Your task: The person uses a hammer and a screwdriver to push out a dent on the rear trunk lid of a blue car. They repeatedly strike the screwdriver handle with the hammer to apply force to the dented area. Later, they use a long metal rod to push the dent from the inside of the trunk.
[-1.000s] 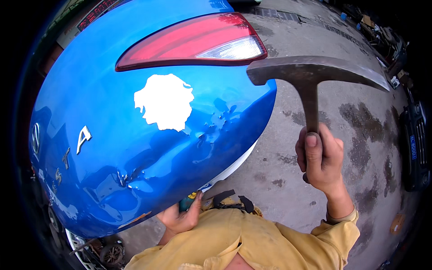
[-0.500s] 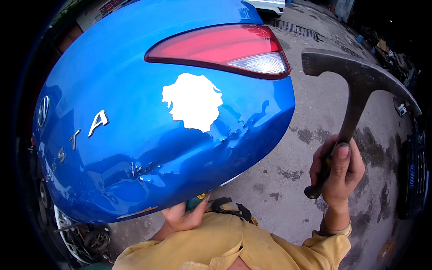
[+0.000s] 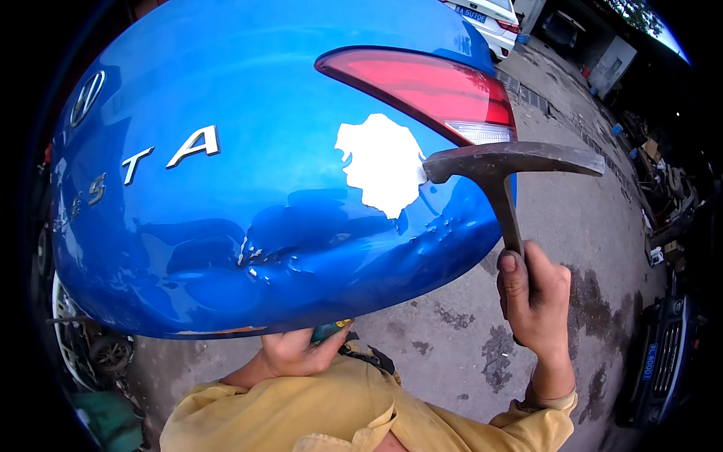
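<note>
A blue car boot lid (image 3: 226, 98) with dents and flaked paint along its lower part fills the left and middle. On it are a white bare patch (image 3: 384, 166), chrome letters and a red tail light (image 3: 429, 83). My right hand (image 3: 538, 301) is closed around the handle of a dark metal hammer (image 3: 501, 173). Its blunt face overlaps the white patch's right edge; whether they touch I cannot tell. Under the lid's lower edge, my left hand (image 3: 294, 354) is closed on a green object with a yellow end (image 3: 330, 330); the lid hides most of it.
Grey concrete floor (image 3: 467, 354) with dark stains runs to the right. A white car (image 3: 497, 22) stands at the back, a dark car front (image 3: 655, 361) at lower right. Piled clutter (image 3: 670, 181) lines the right side. A wheel (image 3: 111, 352) and green cloth-like thing (image 3: 109, 418) are at lower left.
My right hand and the hammer have swung left, bringing its head from beside the lid to in front of the white patch. The view has shifted too. My left hand keeps its place under the lid.
</note>
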### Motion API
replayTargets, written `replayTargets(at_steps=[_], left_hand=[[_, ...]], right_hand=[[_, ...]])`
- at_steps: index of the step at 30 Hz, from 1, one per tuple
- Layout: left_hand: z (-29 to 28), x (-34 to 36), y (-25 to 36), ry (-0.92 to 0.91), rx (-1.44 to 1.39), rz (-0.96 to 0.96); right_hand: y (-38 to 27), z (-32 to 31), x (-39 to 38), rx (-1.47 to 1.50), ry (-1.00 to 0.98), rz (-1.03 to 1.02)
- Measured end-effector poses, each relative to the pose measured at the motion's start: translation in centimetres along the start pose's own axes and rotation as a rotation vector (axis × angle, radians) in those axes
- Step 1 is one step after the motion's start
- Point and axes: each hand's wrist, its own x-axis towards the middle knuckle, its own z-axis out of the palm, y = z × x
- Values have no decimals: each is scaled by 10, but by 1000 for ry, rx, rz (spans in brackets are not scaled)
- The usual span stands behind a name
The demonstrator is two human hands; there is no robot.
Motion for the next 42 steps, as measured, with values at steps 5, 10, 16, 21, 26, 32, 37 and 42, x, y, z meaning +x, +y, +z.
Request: replayTargets(at_steps=[5,10,16,21,26,32,37,42], left_hand=[[2,-1,0,17,-16,-30],[5,-3,-2,3,-92,-44],[1,6,2,25,-4,0],[3,0,0,44,-125,-67],[3,5,2,53,-120,-40],[1,5,1,21,-101,-45],[4,0,4,22,-97,-48],[2,2,5,18,-109,-71]], right_hand=[[-13,-6,4,377,362,-68],[-5,5,18,2,26,-174],[-18,-6,17,269,190,-103],[-28,-15,26,120,55,-94],[-19,2,26,283,160,-189],[-25,-16,25,202,162,-136],[-3,-2,11,-25,79,-149],[-7,-14,8,310,257,-15]])
